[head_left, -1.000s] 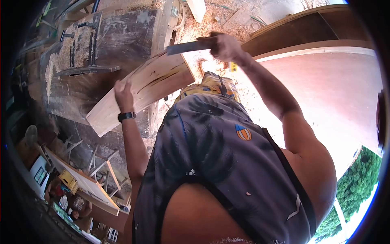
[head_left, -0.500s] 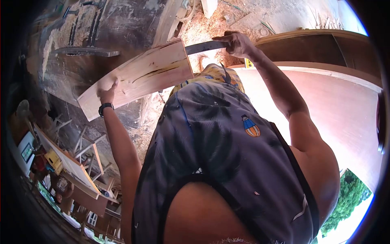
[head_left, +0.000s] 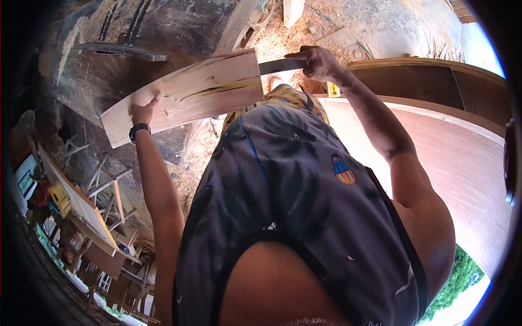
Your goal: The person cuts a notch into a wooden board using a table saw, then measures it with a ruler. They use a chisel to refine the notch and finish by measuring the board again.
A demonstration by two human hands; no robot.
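Observation:
A pale wooden board (head_left: 201,89) with dark grain streaks and a curved long edge slants across the view ahead of me. My left hand (head_left: 144,111), wearing a dark wristband, grips it near its left end, thumb on the top face and fingers hidden at the edge or below. My right hand (head_left: 319,64) is closed around the end of a flat, dark metal blade (head_left: 281,66), with the index finger stretched along it. The blade reaches left to the board's right end, where the rest of it is hidden. Whatever handle it has lies inside my fist.
Wood shavings (head_left: 283,35) cover the floor ahead. A large curved wooden piece (head_left: 424,127) stands close on my right, with a small yellow object (head_left: 333,89) beside it. Dark metal bars (head_left: 117,50) lie at upper left; wooden frames (head_left: 109,187) and a person (head_left: 70,242) are farther left.
The board has levelled slightly, its left end rising in view, and both hands remain on their things. Less of the blade shows between board and right hand. The whole view has shifted a little.

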